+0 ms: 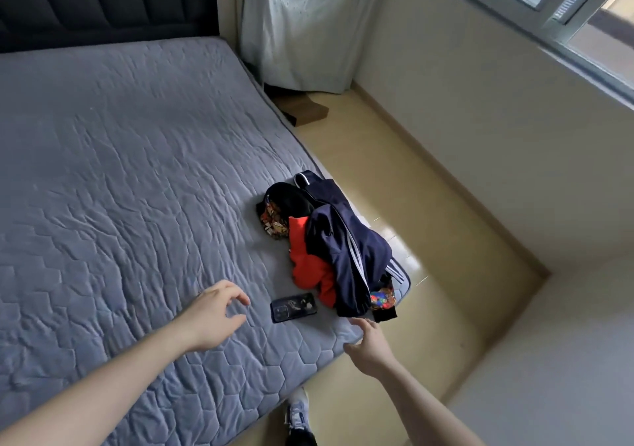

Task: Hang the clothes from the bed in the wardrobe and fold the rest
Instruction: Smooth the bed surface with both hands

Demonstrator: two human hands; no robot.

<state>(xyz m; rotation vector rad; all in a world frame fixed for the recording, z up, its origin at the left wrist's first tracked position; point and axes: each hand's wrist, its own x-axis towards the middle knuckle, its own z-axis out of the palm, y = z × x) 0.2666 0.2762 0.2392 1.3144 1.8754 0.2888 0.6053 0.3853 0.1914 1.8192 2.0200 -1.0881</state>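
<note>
On the bed (120, 157), near its right corner, a pile of clothes (329, 243) is seen: a dark blue jacket (346, 250) with white stripes, a red top (308, 267) and a flowery cloth (274, 220). Just beside the pile, a phone (293, 307) is laid flat. No words can be read. Near the phone, the left hand (214, 318) is held loose, gripping nothing. Just below the pile, the right hand (370, 347) is spread, gripping nothing.

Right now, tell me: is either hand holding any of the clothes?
No: the left hand and right hand both hover open, short of the clothes.
</note>
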